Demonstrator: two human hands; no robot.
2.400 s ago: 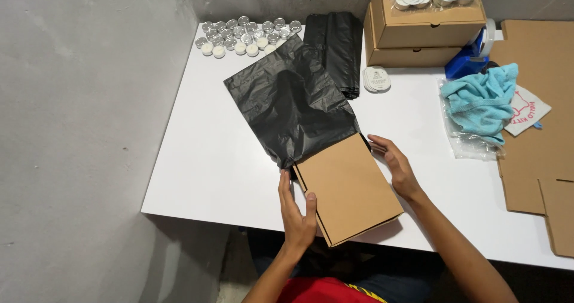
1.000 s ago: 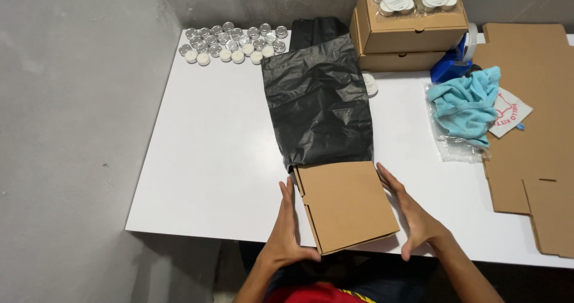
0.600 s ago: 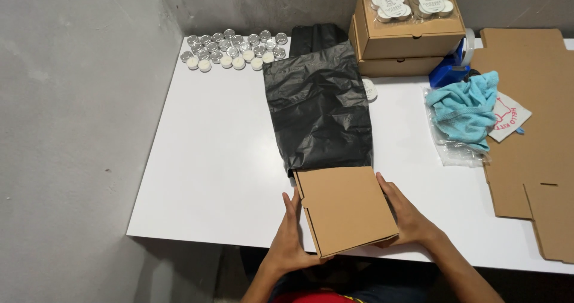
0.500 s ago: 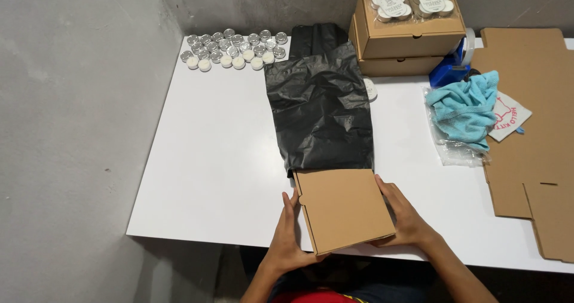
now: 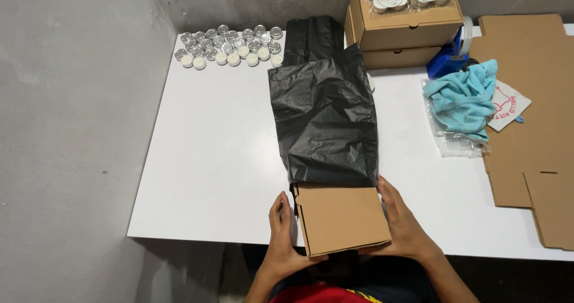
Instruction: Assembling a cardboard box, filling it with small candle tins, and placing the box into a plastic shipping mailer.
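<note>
From the head camera, a flat brown cardboard box (image 5: 342, 218) lies at the near edge of the white desk (image 5: 209, 159), its near corner jutting just past that edge. Its far end is tucked into the mouth of a black plastic bag (image 5: 326, 118) that stretches away toward the wall. The left hand (image 5: 281, 234) presses flat against the box's left side and the right hand (image 5: 402, 222) against its right side, so the two hands clamp it between them. To the left of the box the desk is bare out to its left edge. Tealight candles (image 5: 230, 43) cluster in the far left corner, well apart. To the right lie a crumpled blue cloth (image 5: 465, 97) and flat cardboard sheets (image 5: 532, 112).
</note>
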